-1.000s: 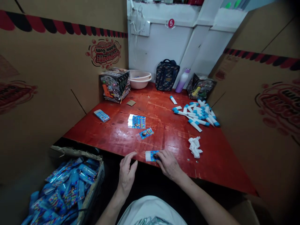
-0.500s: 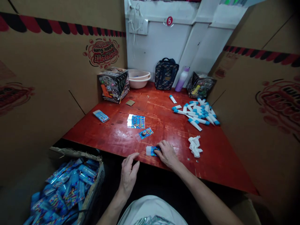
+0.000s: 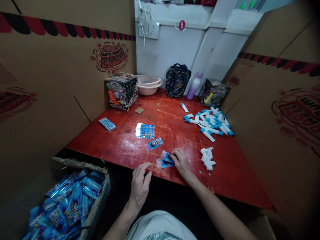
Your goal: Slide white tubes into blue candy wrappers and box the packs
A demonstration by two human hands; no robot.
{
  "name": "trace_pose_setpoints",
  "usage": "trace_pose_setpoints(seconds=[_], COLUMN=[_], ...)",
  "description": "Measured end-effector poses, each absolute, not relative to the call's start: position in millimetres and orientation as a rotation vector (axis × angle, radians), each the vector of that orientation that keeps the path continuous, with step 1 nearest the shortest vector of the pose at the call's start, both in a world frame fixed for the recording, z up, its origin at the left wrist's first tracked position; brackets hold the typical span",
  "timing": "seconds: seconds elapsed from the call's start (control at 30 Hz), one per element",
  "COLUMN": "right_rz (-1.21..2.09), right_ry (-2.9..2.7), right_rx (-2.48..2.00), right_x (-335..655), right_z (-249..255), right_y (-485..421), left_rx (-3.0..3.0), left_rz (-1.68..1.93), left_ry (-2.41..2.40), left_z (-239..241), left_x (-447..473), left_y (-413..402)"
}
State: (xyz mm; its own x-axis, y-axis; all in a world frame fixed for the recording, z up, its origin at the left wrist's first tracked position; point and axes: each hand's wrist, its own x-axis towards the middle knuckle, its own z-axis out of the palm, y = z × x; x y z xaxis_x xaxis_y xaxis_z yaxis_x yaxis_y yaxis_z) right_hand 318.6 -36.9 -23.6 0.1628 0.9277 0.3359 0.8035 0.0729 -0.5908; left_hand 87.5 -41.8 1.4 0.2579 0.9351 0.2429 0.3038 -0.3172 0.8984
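My right hand [image 3: 181, 162] pinches a small blue printed plastic packet [image 3: 165, 161] near the front edge of the red table [image 3: 175, 133]; the packet's clear end is lifted off the surface. My left hand [image 3: 140, 183] hovers at the table's front edge just left of the packet, fingers loosely curled and holding nothing. Two more blue packets [image 3: 145, 130] [image 3: 155, 143] lie flat on the table beyond my hands. A pile of white tubes with blue caps [image 3: 212, 121] lies at the right of the table.
A cardboard box full of blue packets [image 3: 72, 206] stands at the lower left. Crumpled white paper [image 3: 207, 158] lies right of my right hand. At the back stand a printed display box [image 3: 122, 90], pink basins [image 3: 148, 84], a dark bag [image 3: 178, 80], a purple bottle [image 3: 195, 86]. Cardboard walls enclose both sides.
My right hand has slid the packet away from the table's edge and lifted its clear end. My left hand has edged slightly right along the front edge.
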Motion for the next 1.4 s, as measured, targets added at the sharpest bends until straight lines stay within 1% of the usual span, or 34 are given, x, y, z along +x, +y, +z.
trace_pose_setpoints(seconds=[0.13, 0.23, 0.4, 0.6, 0.7, 0.87, 1.07, 1.27, 1.4], right_rz=[0.259, 0.281, 0.444, 0.478, 0.505, 0.320, 0.375, 0.164, 0.152], right_ry=[-1.497, -1.459, -1.334, -1.352, -1.495, -1.831, -1.660, -1.618, -1.547], right_rx=[-1.728, -1.709, -1.704, -1.763, -1.768, -1.832, -1.884, -1.712, -1.637], right_x=[321.7, 325.5, 340.4, 352.6, 353.7, 353.1, 359.2, 369.4, 371.4], right_z=[-13.5, -11.3, -17.8, -18.4, -16.3, -16.6, -20.4, -10.5, 0.5], right_y=[-29.3, -19.6, -4.4, 8.0, 9.6, 9.6, 15.5, 23.7, 26.9], left_rx=[1.547, 1.488, 1.449, 1.455, 1.455, 1.446, 1.408, 1.494, 1.507], left_rz=[0.938, 0.884, 0.872, 0.865, 0.866, 0.898, 0.905, 0.918, 0.982], left_ry=[0.967, 0.902, 0.873, 0.928, 0.958, 0.974, 0.984, 1.003, 0.983], left_z=[11.2, 17.9, 14.4, 7.1, 5.4, -1.8, -6.6, 1.7, 6.8], left_x=[119.9, 143.8, 159.4, 156.5, 153.6, 151.4, 150.0, 157.8, 176.3], left_y=[-26.0, -14.9, -9.5, -1.4, 4.4, 10.9, 14.7, 24.2, 37.3])
